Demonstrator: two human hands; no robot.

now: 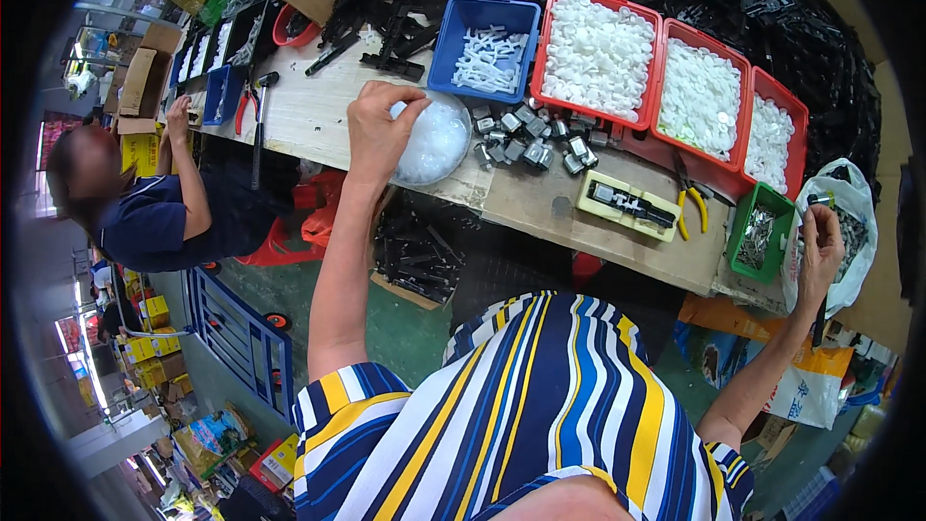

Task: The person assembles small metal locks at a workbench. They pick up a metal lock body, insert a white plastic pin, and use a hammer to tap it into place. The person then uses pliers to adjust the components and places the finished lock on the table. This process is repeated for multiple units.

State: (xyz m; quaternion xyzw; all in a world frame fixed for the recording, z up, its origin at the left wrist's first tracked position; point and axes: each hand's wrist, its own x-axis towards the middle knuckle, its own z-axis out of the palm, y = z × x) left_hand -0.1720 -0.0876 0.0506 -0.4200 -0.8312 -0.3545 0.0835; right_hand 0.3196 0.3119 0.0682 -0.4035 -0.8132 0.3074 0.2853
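While the left hand (378,125) is laid with spread fingers over the rim of a round clear bowl of pale small parts (434,143) at the near edge of the workbench (540,207), the right hand (820,243) is held at the bench's right end, fingers curled narrowly at the mouth of a white plastic bag (854,222); whether anything is pinched there cannot be told. The step in hand is judged to be a gathering of parts from two supplies at once, and the next move would call for a clean pinch of single pieces from the bowl and a steady bag mouth. Three red bins of white caps (598,56) are counted along the far edge, one blue bin of white clips (485,46) to their left, and one green bin of metal pins (760,234) beside the bag. A loose cluster of grey metal blocks (529,135) lies just beside the bowl, too crowded to be counted exactly. One yellow jig (627,203) and one pair of yellow-handled pliers (691,201) are seen near the front edge.
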